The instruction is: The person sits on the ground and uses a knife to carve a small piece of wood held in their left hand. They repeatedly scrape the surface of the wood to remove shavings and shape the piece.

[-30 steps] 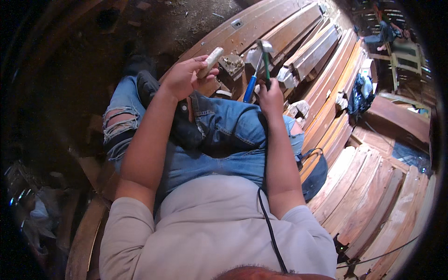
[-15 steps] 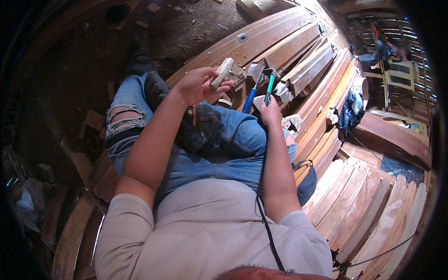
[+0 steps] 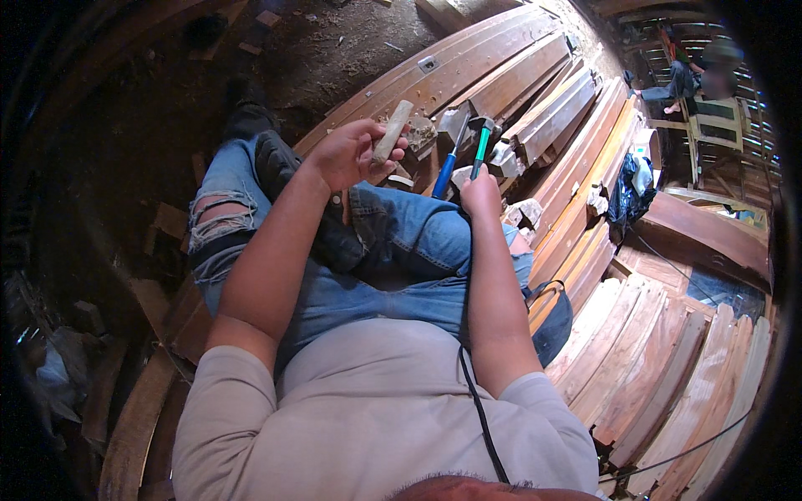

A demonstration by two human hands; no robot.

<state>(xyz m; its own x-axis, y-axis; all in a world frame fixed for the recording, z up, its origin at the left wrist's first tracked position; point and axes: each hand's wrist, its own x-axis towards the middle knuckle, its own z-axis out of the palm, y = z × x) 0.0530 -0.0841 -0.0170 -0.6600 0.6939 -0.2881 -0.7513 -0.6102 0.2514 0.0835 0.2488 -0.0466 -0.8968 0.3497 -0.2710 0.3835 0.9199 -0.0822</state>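
Observation:
My left hand is closed round a pale, elongated piece, rough like stone or wood, raised above my bent leg. In my right hand is a hammer with a green and black handle, its metal head pointing away from me. Just left of the hammer, a blue-handled tool with a thin metal shaft, perhaps a chisel or screwdriver, leans untouched against pale blocks. Beyond my left hand lies a rough, crumbly pale lump. Another white chunk sits right of my right wrist.
Long brown wooden boards run from my legs toward the far right. Stacked pale planks lie at the right, near a black plastic bag and a dark cap. Another person sits at the far right.
The pale piece has turned slightly in my left hand, showing a smoother side. My right hand and the hammer have shifted a little left and away from me.

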